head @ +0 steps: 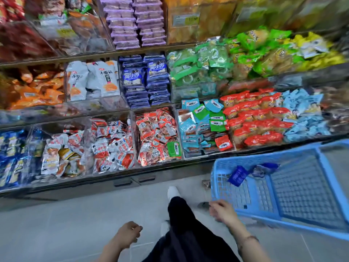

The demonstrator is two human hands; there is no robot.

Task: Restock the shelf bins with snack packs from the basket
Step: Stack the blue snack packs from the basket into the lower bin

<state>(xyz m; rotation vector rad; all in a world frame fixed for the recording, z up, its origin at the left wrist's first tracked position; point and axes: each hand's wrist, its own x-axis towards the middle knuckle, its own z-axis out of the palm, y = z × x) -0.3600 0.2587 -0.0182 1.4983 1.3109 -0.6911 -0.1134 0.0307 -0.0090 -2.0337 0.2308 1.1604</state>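
Two dark blue snack packs (238, 175) lie at the left end of the blue basket (264, 154). Our right grip (222, 210) is at its near corner; we cannot tell whether it clasps the rim. Our left grip (130, 233) hangs loosely curled, empty. We should lift each pack flat and stack it squarely in the matching dark blue bin (147, 82).

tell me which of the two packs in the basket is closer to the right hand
The flat bright blue pack, by the basket wall nearest the right hand; the crumpled darker pack lies further right, toward the basket's middle.
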